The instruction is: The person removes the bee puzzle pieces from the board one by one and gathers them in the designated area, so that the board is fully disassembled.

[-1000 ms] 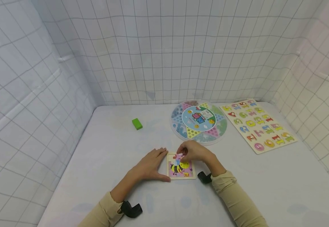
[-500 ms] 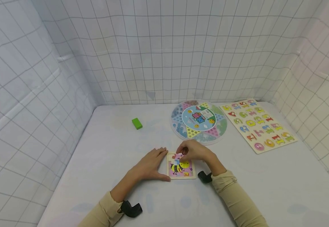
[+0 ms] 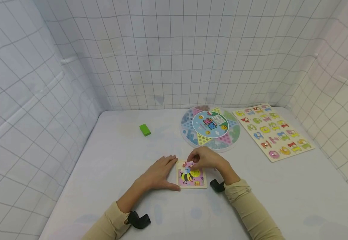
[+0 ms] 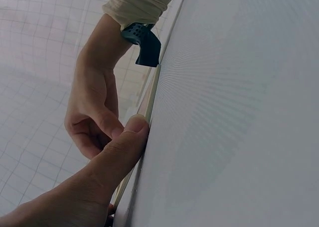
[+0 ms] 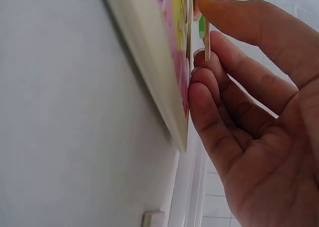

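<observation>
A small square wooden jigsaw puzzle with a bee picture lies on the table; its pale frame shows at the near side. My left hand lies along the frame's left side, fingers extended, the thumb at the near corner and fingertips at the far one. Over the puzzle's upper part, my right hand pinches a thin puzzle piece between thumb and fingers. In the right wrist view this piece stands edge-on, raised above the puzzle. The left wrist view shows my left thumb against the frame's edge.
A green block lies farther back on the left. Behind the puzzle is a round board with star patterns, and a number puzzle board lies at the right. A small pink-faced piece rests near the puzzle. Gridded cloth walls enclose the table.
The puzzle piece has tilted slightly in my right fingers, so more of its pink face shows. My left hand keeps its place at the frame.
</observation>
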`<state>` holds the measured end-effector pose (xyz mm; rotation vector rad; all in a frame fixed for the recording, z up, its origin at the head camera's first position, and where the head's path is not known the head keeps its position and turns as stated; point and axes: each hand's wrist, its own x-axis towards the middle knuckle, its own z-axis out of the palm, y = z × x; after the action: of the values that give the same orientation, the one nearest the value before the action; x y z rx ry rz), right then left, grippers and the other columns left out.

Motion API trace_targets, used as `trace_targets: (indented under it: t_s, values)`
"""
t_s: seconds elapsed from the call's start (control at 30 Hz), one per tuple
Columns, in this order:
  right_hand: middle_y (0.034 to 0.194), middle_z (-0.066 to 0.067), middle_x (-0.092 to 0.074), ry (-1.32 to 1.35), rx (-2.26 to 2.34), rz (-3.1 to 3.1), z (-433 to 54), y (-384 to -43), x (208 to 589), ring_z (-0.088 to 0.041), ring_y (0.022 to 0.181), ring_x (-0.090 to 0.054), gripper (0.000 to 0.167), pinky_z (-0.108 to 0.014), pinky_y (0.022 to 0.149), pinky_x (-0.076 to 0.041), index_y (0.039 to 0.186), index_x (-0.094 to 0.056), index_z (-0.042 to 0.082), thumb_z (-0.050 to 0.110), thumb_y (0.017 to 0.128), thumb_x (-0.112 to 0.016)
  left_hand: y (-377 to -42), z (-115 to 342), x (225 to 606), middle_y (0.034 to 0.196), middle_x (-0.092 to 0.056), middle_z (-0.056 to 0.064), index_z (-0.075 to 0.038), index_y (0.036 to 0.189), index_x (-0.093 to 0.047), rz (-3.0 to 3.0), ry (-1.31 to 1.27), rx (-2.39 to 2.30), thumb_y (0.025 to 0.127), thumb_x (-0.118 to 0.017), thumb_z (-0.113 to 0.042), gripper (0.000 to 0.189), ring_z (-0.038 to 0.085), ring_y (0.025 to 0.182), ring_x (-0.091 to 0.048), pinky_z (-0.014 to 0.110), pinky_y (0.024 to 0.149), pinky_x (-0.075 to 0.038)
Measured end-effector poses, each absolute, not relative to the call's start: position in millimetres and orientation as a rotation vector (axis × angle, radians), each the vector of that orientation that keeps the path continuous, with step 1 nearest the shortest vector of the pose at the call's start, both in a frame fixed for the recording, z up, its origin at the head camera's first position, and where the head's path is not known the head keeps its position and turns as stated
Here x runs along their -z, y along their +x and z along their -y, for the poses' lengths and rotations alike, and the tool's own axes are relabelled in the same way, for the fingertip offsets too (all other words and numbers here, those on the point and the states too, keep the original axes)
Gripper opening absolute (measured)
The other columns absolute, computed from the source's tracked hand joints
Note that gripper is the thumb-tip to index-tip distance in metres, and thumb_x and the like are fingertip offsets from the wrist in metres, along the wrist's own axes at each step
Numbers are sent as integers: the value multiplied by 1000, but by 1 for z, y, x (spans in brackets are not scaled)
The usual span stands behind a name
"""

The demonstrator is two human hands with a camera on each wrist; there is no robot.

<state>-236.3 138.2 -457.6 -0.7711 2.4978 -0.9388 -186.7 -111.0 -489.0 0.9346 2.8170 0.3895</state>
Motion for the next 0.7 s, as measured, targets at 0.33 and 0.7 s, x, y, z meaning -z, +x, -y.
trace_targets:
  t_s: [0.33, 0.7]
  values:
    - [88, 3, -67, -731, 936, -2517, -148, -236, 452, -11, 79, -57, 24, -22, 72, -52, 99, -73, 13, 16, 77, -82, -187, 112, 490, 157, -35, 10, -8, 152, -31, -2812, 938, -391, 68, -67, -78, 115, 27, 147, -31, 43, 123, -22]
    - [89, 2, -68, -690, 926, -2554, -173, -236, 449, -12, 80, -57, 26, -23, 71, -52, 99, -74, 12, 17, 75, -84, -189, 111, 492, 158, -33, 10, -7, 152, -31, -2806, 946, -419, 68, -69, -76, 116, 27, 148, -29, 43, 124, -21]
